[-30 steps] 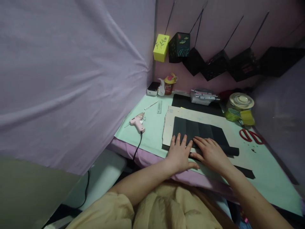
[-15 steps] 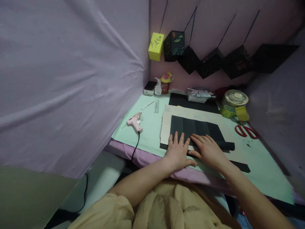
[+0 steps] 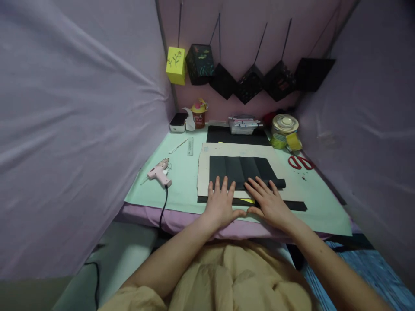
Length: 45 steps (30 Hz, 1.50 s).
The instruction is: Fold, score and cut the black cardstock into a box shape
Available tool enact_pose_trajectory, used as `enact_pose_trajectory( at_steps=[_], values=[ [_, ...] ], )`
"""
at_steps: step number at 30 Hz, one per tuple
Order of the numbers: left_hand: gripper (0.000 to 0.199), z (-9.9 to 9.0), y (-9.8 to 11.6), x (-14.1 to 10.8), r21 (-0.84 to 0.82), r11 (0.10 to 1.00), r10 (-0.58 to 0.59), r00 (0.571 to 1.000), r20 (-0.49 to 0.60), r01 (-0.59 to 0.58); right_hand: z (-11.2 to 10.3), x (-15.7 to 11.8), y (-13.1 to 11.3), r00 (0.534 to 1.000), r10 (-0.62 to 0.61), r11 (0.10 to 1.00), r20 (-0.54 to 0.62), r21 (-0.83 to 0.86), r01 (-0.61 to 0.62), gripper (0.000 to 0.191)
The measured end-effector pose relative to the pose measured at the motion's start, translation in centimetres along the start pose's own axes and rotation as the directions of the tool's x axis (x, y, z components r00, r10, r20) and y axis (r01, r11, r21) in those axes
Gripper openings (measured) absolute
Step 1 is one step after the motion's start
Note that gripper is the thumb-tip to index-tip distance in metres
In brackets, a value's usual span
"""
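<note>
A creased sheet of black paper (image 3: 240, 167) lies on a pale board (image 3: 203, 172), its near edge folded up into a narrow strip that sticks out at the right. My left hand (image 3: 221, 203) rests flat with spread fingers, the tips on the near left part of the paper. Beside it my right hand (image 3: 267, 203) lies open, fingertips on the fold nearer the middle. The two thumbs point toward each other. Below the board, strips of black paper (image 3: 295, 206) and a bit of yellow show, partly hidden by my hands.
Left of the board lie a pink glue gun (image 3: 160, 172) with a cord, a craft knife (image 3: 178, 146) and a small ruler (image 3: 190, 146). Red-handled scissors (image 3: 301, 163) are at the right. Behind stand a box of pens (image 3: 244, 125) and a round tin (image 3: 285, 124). Paper boxes (image 3: 200, 65) hang above.
The camera view has turned right, so everything sits further left. My right hand's fingers have spread apart and flattened on the fold; my left hand stays on the paper.
</note>
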<state>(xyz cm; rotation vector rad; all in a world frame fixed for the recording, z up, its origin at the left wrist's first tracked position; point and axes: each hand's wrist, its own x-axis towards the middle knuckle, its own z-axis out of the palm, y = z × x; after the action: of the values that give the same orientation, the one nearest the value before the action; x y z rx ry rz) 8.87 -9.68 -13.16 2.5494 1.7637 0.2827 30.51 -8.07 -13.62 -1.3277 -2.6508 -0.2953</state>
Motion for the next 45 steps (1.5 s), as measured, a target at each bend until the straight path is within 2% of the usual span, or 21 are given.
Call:
enact_pose_trajectory(
  at_steps=[12, 23, 26, 29, 33, 38, 45],
  values=[
    [0.097, 0.1, -0.1, 0.0, -0.008, 1.000, 0.009, 1.000, 0.010, -0.009, 0.3, 0.1, 0.4, 0.999, 0.000, 0.998, 0.037, 0.066, -0.002, 0.070],
    [0.099, -0.3, 0.3, 0.1, 0.009, 1.000, -0.013, 1.000, 0.005, 0.013, 0.3, 0.1, 0.4, 0.995, 0.019, 0.997, 0.101, 0.078, -0.027, 0.068],
    [0.102, -0.4, 1.3, 0.1, 0.025, 0.999, 0.047, 0.999, -0.023, -0.046, 0.1, 0.2, 0.3, 0.992, 0.025, 0.996, 0.121, 0.081, -0.035, 0.068],
    [0.108, 0.0, 2.6, 0.3, -0.001, 0.992, 0.127, 0.992, -0.006, -0.127, -0.1, 0.2, 0.2, 0.991, 0.032, 0.995, 0.129, 0.090, -0.043, 0.069],
    [0.113, 0.8, 3.6, 0.3, -0.019, 0.994, 0.106, 0.994, -0.004, -0.106, 0.0, 0.2, 0.2, 0.994, 0.025, 0.994, 0.111, 0.102, -0.037, 0.070],
    [0.114, 1.0, 3.5, 0.3, -0.033, 0.994, 0.102, 0.995, -0.008, -0.102, 0.4, 0.1, 0.2, 0.997, 0.023, 0.996, 0.076, 0.084, -0.029, 0.068],
    [0.117, 0.7, 3.6, 0.5, -0.029, 0.995, 0.091, 0.996, 0.026, -0.090, 0.1, -2.5, 1.4, 0.998, 0.061, 0.998, -0.032, 0.007, -0.061, 0.076]
  ],
)
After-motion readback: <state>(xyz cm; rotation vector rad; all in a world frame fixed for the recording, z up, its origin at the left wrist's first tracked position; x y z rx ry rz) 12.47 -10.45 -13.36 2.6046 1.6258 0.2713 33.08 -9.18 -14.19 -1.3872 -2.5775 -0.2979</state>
